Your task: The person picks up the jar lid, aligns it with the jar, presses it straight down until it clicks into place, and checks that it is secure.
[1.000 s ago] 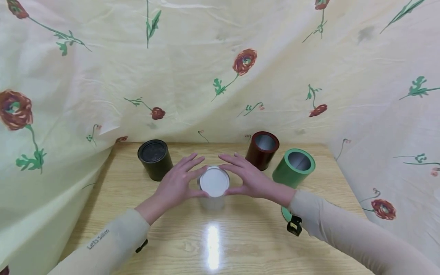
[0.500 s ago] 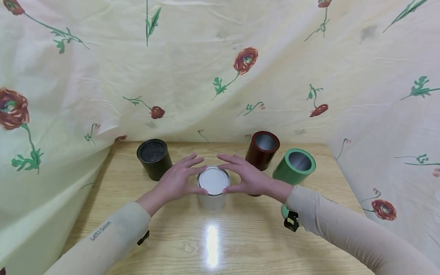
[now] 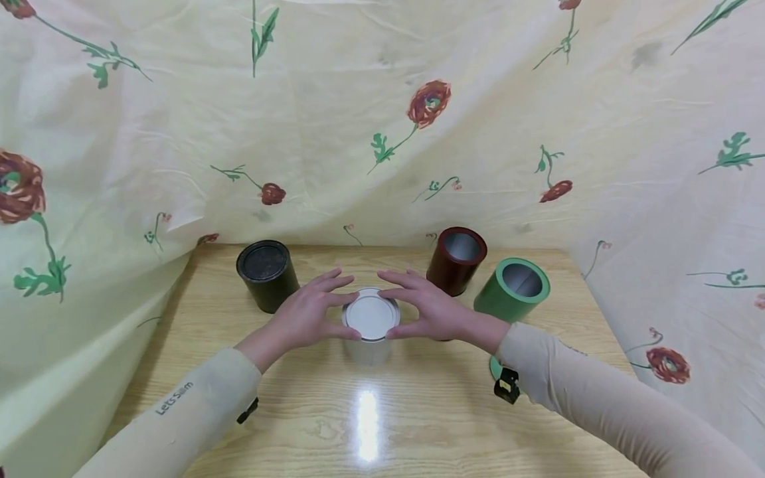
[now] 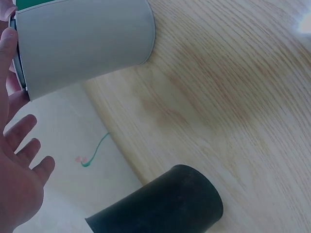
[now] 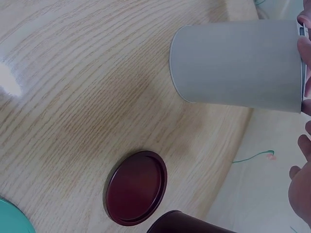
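Working in front of some flowery cloth [image 3: 335,133], over a wood-grain counter [image 3: 299,425]. Having a closed black can [image 3: 270,292] on the left, an open dark red can [image 3: 448,273] and an open green can [image 3: 502,302] on the right, and a white can [image 3: 369,353] upright in the middle. Gripping the white lid [image 3: 370,315] on it with both left hand [image 3: 305,312] and right hand [image 3: 439,309], curving each thumb and index finger round the rim. Also spotting a dark red lid [image 5: 136,189] lying flat near the dark red can, plus part of a green disc [image 5: 12,218].

Pale can [image 3: 367,353] — upright (lid [image 3: 371,315] atop)
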The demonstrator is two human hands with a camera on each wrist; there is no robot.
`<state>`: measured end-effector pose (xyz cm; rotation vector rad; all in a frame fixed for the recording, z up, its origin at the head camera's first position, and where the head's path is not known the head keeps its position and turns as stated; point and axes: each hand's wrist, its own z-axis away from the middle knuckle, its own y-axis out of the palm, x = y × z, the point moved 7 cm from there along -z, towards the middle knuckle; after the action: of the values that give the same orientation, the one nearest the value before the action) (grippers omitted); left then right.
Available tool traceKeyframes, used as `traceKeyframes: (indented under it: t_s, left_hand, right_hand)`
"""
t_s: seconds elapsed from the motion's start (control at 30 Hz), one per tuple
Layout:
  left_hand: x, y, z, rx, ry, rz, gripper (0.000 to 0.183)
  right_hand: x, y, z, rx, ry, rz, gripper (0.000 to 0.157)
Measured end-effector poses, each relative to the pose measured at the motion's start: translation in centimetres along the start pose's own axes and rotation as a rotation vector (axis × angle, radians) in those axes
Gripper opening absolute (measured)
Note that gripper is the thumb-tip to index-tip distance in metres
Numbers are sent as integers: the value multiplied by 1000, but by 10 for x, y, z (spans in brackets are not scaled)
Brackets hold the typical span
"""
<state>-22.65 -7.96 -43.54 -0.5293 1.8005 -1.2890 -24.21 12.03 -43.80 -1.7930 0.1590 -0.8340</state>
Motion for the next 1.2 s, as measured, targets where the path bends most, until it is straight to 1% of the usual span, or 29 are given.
traceKeyframes:
  t_s: [0.17,0.43,0.73,0.93,1.2]
  left_hand:
    - [2,1,1,9,-8,0,79]
    - [3,2,3,-12,8,5,76]
    - [5,3,4,-19,19,13,73]
    - [4,2,3,-24,30,7,69]
    - [6,4,1,-17,18,-11,70]
  right_hand:
    - [-1,1,1,-1,7,-4,73]
    - [-3,4,3,-21,10,-13,72]
    - [-3,5,1,-42,-10,-12,68]
    - [-2,5,0,-36,14,-25,66]
    - [-3,8,-1,-26,49,-70,67]
